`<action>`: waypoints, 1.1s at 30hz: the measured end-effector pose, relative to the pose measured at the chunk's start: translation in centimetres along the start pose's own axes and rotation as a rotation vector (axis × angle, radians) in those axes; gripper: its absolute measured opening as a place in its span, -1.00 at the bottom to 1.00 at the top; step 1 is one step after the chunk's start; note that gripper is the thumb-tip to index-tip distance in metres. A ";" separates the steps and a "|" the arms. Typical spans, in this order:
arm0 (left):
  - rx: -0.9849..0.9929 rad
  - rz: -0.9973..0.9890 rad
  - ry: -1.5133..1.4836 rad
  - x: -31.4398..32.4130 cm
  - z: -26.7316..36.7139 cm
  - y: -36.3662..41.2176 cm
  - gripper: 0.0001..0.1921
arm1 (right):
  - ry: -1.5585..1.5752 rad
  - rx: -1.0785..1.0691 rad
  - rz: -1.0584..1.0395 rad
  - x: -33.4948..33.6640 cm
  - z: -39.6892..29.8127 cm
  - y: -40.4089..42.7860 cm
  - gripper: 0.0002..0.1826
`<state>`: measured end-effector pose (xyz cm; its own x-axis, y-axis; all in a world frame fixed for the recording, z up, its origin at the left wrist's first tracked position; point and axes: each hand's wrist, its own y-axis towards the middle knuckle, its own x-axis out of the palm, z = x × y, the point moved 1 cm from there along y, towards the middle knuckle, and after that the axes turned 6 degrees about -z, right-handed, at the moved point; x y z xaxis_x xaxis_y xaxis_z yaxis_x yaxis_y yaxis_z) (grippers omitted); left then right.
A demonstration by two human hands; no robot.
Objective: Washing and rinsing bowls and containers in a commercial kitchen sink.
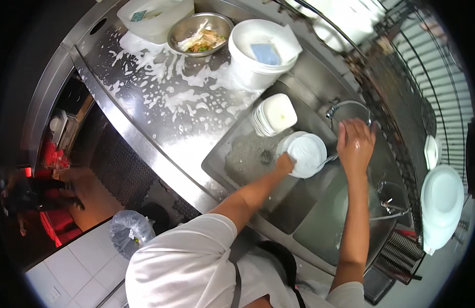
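Observation:
My left hand grips the near-left rim of a round white dish over the left sink basin. A stream of water runs onto the dish. My right hand is raised by the curved chrome faucet, palm down. Its fingertips overlap the faucet pipe, and whether they hold it is hidden. Just beyond the dish, a stack of squarish white dishes stands in the same basin.
On the soapy steel counter are a white bucket with a blue sponge, a metal bowl of food scraps and a translucent tub. Wire racks rise at right. A cloudy water-filled basin adjoins. A person is at far left.

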<state>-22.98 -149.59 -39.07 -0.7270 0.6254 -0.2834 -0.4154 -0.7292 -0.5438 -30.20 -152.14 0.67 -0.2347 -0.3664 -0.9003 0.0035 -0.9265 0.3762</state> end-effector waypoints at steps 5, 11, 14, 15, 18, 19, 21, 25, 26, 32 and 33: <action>-0.026 0.078 0.234 -1.6 4.4 -1.2 -0.29 | 0.327 -0.140 0.258 3.2 -7.2 9.9 -0.83; 0.725 0.007 0.384 -1.2 8.2 7.0 -0.15 | 0.471 -0.067 -0.361 14.9 -11.3 23.6 -0.31; 0.621 -0.335 0.502 0.3 9.4 12.0 -0.14 | 0.515 -0.095 -0.715 19.1 -10.8 25.6 0.04; 0.512 -0.456 0.575 0.7 9.4 13.6 -0.15 | 0.529 -0.157 -0.729 19.9 -10.5 25.7 -0.19; 0.461 -0.666 0.471 0.8 8.6 16.4 -0.13 | 0.572 -0.069 -0.849 21.7 -10.0 25.9 -0.34; 0.431 -0.682 0.463 0.8 8.2 16.5 -0.12 | 0.526 -0.104 -0.813 21.8 -10.0 25.9 -0.33; 0.455 -0.562 0.425 0.7 7.2 15.7 -0.12 | 0.450 -0.176 -0.758 21.7 -10.1 26.0 -0.32; 0.384 -0.270 0.276 -0.5 5.0 11.8 -0.23 | 0.415 -0.200 -0.774 21.1 -10.3 26.3 -0.26; 0.397 -0.205 0.257 -1.1 4.6 10.6 -0.31 | 0.419 -0.189 -0.777 21.0 -10.3 26.4 -0.23; 0.224 -0.026 0.474 -4.5 3.7 4.3 -0.49 | 0.351 -0.216 -0.731 21.0 -11.0 26.7 -0.43; 0.233 0.044 0.409 -4.8 3.6 3.3 -0.61 | 0.442 -0.108 -0.679 20.6 -10.9 26.8 -0.46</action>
<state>-22.84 -156.02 -36.63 -0.4914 0.6164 -0.6153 -0.5349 -0.7711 -0.3454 -24.31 -185.48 -10.22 0.1853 0.2993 -0.9360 0.0976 -0.9534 -0.2856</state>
